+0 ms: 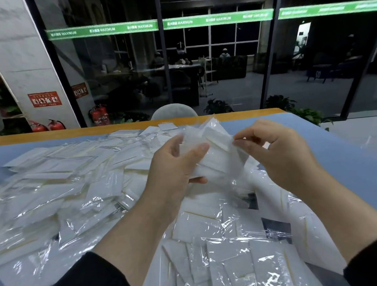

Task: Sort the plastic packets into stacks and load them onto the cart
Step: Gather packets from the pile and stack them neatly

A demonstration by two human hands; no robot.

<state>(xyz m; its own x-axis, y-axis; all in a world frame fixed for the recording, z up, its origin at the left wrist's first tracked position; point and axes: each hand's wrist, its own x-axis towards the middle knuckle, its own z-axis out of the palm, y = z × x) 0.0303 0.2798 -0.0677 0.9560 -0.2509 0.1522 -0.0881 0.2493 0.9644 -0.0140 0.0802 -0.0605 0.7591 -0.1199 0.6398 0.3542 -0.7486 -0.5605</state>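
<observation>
Blurring together, packets (214,154) in both hands (175,165); count unclear.

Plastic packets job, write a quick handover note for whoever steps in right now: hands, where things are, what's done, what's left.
Left hand: grips a small bunch of plastic packets from below, raised above the table.
Right hand: pinches the top edge of that same bunch between thumb and fingertips.
Loose packets: spread in an unsorted heap over the blue table, left, centre and near edge.
Done: only the bunch in hand is gathered; no finished stacks are visible.
Left: sort the heap into stacks and load them. The cart is not in view.
</observation>
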